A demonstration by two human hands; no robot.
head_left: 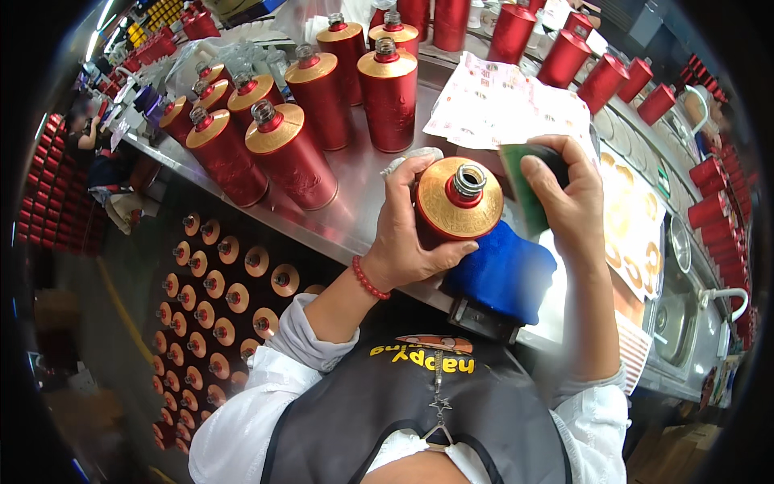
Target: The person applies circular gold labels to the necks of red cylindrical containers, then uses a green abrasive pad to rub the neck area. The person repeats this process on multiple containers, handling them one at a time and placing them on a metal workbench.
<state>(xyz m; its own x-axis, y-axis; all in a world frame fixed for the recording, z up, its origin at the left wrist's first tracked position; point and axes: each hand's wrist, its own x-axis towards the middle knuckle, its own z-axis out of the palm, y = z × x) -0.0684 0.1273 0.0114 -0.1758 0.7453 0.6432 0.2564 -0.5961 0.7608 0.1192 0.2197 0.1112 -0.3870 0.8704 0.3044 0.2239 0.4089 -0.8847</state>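
My left hand (395, 230), a red bead bracelet at its wrist, is wrapped round a red bottle (459, 206) with a gold shoulder. The bottle leans so that its uncapped glass neck faces up at me. Just to its right, my right hand (564, 189) grips a green flat pad with a black back (524, 189), slightly blurred; the pad's exact kind is unclear. A small gap seems to part pad and bottle. Under the bottle is a blue cloth-like cover (504, 270) on a dark stand. A crumpled white cloth (411, 160) shows behind my left fingers.
Several red bottles (294, 161) stand on the steel table (367, 173) at left and behind. Printed sheets (508, 101) lie beyond my hands; gold ring-shaped cutouts (633, 214) lie at right. Many bottles (214, 282) fill the lower left. A conveyor with bottles and a sink (677, 323) are right.
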